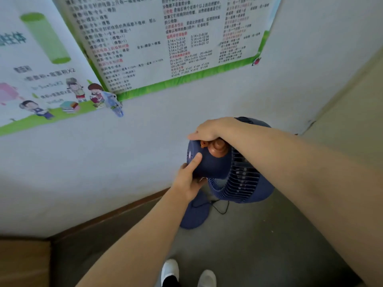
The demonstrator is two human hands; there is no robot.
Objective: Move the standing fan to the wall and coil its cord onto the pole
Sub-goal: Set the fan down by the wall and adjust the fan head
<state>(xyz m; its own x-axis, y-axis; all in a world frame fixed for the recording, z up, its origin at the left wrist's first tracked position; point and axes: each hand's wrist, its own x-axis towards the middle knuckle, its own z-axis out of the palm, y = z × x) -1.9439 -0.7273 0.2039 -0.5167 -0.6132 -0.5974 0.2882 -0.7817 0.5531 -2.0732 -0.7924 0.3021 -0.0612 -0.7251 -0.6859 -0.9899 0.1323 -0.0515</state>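
Poster-hung white wall (145, 141) rose just behind the blue standing fan (209, 164), so the move looked nearly done. The right hand (209, 129) curled over its motor housing and the left hand (187, 181) gripped underneath (index finger straight). Its cord (222, 210) lay loose on the floor, coiling not yet begun.

White wall (207, 108), posters (157, 38) — grey floor (259, 241)
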